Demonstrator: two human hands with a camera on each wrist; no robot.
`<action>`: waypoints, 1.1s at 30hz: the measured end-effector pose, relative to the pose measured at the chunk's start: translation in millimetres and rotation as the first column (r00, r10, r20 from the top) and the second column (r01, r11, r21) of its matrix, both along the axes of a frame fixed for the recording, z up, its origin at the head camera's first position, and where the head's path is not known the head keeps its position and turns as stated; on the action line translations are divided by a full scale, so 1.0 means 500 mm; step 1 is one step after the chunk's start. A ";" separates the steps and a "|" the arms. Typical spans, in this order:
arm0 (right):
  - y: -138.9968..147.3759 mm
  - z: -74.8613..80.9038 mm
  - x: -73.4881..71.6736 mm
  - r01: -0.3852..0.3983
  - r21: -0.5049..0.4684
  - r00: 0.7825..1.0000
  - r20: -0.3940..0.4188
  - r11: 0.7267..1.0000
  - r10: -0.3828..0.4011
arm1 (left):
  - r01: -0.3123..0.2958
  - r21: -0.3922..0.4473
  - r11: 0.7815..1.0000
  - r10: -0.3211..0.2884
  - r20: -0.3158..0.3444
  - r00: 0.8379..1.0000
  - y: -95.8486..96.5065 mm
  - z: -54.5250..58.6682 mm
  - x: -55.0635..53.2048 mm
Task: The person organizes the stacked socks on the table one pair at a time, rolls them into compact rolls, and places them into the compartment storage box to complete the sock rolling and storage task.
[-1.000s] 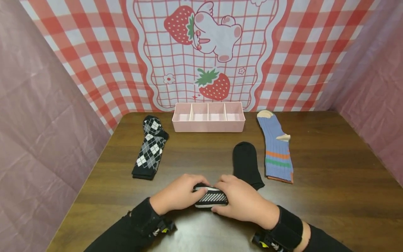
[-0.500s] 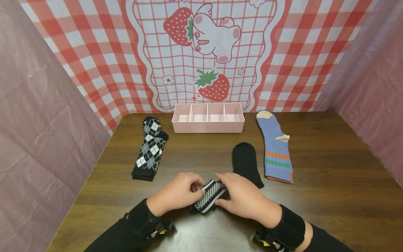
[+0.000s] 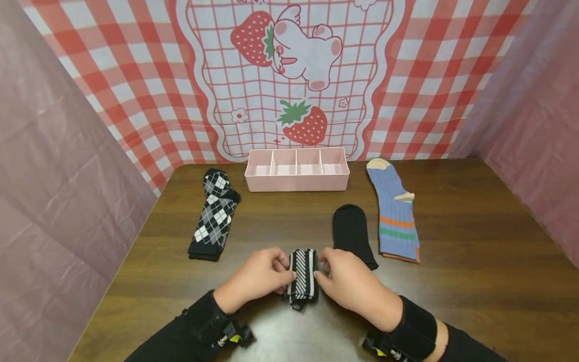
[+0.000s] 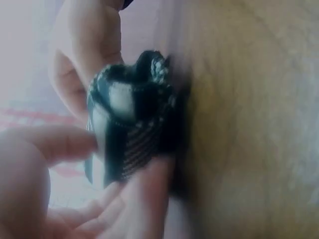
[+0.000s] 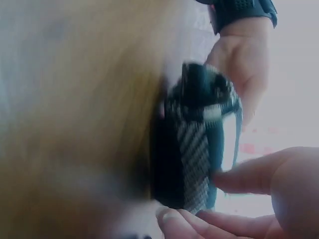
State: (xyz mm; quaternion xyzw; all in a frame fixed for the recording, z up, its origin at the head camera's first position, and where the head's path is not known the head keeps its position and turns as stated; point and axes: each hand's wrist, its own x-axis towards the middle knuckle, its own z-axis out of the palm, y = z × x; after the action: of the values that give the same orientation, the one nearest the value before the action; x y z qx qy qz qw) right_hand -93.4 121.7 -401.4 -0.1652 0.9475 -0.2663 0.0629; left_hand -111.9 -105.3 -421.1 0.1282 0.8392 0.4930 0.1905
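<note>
At the far left an argyle sock (image 3: pixel 214 213) is laid flat and unrolled, its knit patterned with black, grey and white diamonds; by the left hand (image 3: pixel 258 274), the near side of the striped bundle (image 3: pixel 303 271) is pinched between thumb and fingers; farther back, the pink tray (image 3: pixel 296 183), smooth and seemingly plastic, is split into four compartments, and every sock is seen outside it; the striped bundle is rested on the wood-grained table (image 3: pixel 475 226) at front centre, its ribbed knit rolled compactly, so its folding is judged well advanced, though a loose end juts out; its other side is grasped by the right hand (image 3: pixel 353 279); a plain black sock (image 3: pixel 352 229) and a ribbed blue sock (image 3: pixel 392 211), orange- and green-banded, are left flat, unfolded.
</note>
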 end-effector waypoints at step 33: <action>-0.032 -0.018 -0.019 0.052 0.028 0.989 0.134 0.998 -0.055 | -0.001 -0.400 0.917 -0.152 -0.351 0.924 -0.045 0.063 -0.163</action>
State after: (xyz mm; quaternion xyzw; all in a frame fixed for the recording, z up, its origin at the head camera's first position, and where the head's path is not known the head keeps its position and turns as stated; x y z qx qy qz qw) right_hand -102.7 106.0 -410.2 -0.1207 0.9483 -0.2670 0.1218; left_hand -193.3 -128.1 -389.6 0.2121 0.9358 0.2732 0.0676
